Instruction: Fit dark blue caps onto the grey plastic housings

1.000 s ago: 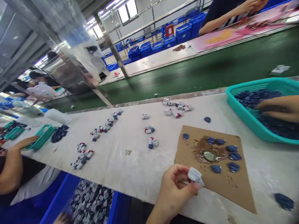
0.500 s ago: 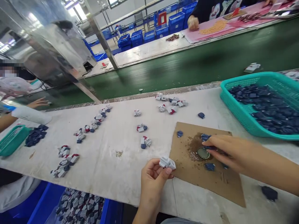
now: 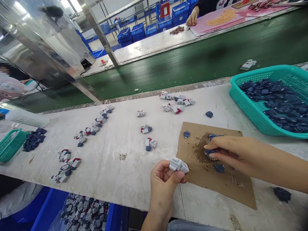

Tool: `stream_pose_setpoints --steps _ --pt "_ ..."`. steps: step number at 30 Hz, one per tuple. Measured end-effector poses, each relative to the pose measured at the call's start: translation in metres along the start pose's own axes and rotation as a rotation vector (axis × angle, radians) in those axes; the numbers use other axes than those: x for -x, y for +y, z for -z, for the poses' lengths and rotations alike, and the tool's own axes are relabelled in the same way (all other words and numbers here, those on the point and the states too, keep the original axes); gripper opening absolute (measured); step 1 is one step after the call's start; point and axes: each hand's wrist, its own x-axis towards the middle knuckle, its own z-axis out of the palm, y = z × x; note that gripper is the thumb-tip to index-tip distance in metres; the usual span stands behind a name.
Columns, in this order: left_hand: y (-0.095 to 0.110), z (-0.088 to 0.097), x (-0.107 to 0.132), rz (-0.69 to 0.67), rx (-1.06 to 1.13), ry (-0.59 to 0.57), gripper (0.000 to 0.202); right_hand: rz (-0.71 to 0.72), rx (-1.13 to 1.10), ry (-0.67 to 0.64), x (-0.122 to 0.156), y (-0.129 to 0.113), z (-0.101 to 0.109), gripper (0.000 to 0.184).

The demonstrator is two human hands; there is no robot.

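My left hand [image 3: 163,186] pinches a light grey plastic block-shaped part [image 3: 178,165] between thumb and fingers, just off the near left edge of a brown cardboard sheet [image 3: 216,186]. Over the sheet, my right hand [image 3: 231,149] is closed on a dark blue plastic piece [image 3: 209,153], held low over a dark wet stain [image 3: 200,147]. The small round dish in the stain is hidden under that hand and piece. More blue pieces lie on the cardboard, one at its upper left [image 3: 186,134] and another below my right fingers [image 3: 219,168].
A green basket [image 3: 252,117] of blue pieces stands at the right. Assembled grey, blue and red clusters [image 3: 178,101] dot the white table. Beyond runs a green conveyor [image 3: 156,75]; a co-worker's hand [image 3: 192,18] rests across it. A blue bin [image 3: 43,211] of parts sits below left.
My right hand has brought the blue piece slightly left, over the round dish, which no longer shows. My left hand still holds the grey part. The camera view has shifted a little.
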Motion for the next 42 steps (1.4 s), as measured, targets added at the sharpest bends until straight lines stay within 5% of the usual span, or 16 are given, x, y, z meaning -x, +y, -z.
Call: stream_pose_setpoints --steps 3,7,13,22,28,34,38,42 --pt "0.0 0.001 0.001 0.008 0.003 -0.029 0.038 0.021 -0.339 -0.021 0.001 -0.028 0.015 0.024" --pt "-0.004 0.005 0.001 0.031 -0.01 -0.116 0.038 0.017 -0.463 -0.036 0.001 -0.053 0.017 0.031" --pt "-0.007 0.008 0.002 0.029 -0.068 -0.184 0.039 -0.014 -0.53 -0.116 0.005 -0.052 0.006 0.026" --pt "-0.003 0.013 0.002 -0.009 -0.1 -0.214 0.032 -0.008 -0.451 -0.225 -0.001 -0.07 0.017 0.016" --pt "-0.001 0.006 0.011 -0.101 -0.096 -0.089 0.031 0.009 -0.377 -0.199 -0.002 -0.076 0.013 0.02" --pt "-0.001 0.005 0.01 -0.091 -0.113 -0.114 0.03 -0.02 -0.44 -0.331 -0.005 -0.07 0.011 0.018" --pt "-0.009 0.018 0.0 -0.065 -0.006 -0.242 0.025 -0.09 -0.711 -0.377 -0.006 -0.067 0.004 0.021" --pt "-0.009 0.018 -0.003 -0.037 0.046 -0.314 0.025 -0.226 -1.02 -0.158 -0.022 -0.074 0.0 0.049"
